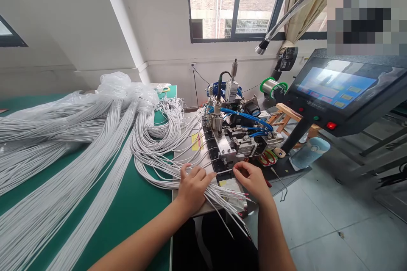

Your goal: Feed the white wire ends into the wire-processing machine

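My left hand (193, 186) rests on a loose bundle of white cables (219, 194) at the table's front edge. Between its thumb and fingers it pinches a single white cable (224, 172). My right hand (251, 178) is closed on the same cable near its end, thumb against forefinger. This cable stretches between both hands just in front of a bench machine (222, 142) with metal cylinders and blue air hoses. Other cables lie in a row along the machine's left side. The bundle's far ends, some with reddish tips, hang toward my lap.
Long cable bundles (92, 165), partly under clear plastic (116, 87), cover much of the green mat (143, 203). Right of the machine are a control screen (337, 87), a green-rimmed wire spool (271, 86) and a bluish bottle (311, 152). A bendable lamp (262, 45) hangs above.
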Tool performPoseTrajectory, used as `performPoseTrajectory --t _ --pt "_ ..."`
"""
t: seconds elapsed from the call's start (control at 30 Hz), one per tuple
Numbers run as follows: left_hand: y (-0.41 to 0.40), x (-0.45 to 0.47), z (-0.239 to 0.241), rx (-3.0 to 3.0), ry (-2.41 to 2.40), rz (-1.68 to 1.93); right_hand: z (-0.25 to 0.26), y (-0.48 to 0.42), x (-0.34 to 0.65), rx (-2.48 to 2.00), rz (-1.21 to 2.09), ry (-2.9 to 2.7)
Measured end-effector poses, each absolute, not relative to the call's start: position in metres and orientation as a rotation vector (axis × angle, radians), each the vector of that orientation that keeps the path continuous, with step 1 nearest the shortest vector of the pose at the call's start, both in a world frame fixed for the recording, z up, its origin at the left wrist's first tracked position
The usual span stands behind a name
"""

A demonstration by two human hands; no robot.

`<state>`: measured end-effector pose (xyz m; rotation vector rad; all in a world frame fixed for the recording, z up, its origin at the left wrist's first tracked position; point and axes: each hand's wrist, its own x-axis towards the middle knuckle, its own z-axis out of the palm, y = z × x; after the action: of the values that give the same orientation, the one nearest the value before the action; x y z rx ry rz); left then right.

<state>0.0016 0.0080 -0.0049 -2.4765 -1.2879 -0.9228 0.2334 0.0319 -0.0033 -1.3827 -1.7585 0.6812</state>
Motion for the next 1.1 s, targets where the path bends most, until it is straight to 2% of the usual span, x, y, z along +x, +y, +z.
performPoseTrajectory --t 0.17,0.37,0.5,0.67,0.87,1.1 --pt "0.008 0.002 -0.006 -2.461 -1.306 -0.913 -0.010 0.041 0.233 -1.323 0.728 -1.766" --pt "0.010 0.003 -0.005 -2.524 -1.316 -0.846 -0.025 0.051 0.230 -1.212 1.162 -1.503" --pt "0.010 0.003 -0.005 -2.513 -1.344 -0.847 -0.034 0.051 0.223 -1.220 1.288 -1.310" --pt "0.008 0.002 -0.006 -2.521 -1.356 -0.889 -0.031 0.045 0.224 -1.238 1.270 -1.297" --pt "0.009 0.001 -0.005 -2.514 -1.324 -0.927 -0.005 0.021 0.246 -1.368 0.899 -1.496" --pt "0.006 0.004 0.002 -2.473 -1.293 -1.038 0.026 -0.005 0.263 -1.275 0.956 -1.855"
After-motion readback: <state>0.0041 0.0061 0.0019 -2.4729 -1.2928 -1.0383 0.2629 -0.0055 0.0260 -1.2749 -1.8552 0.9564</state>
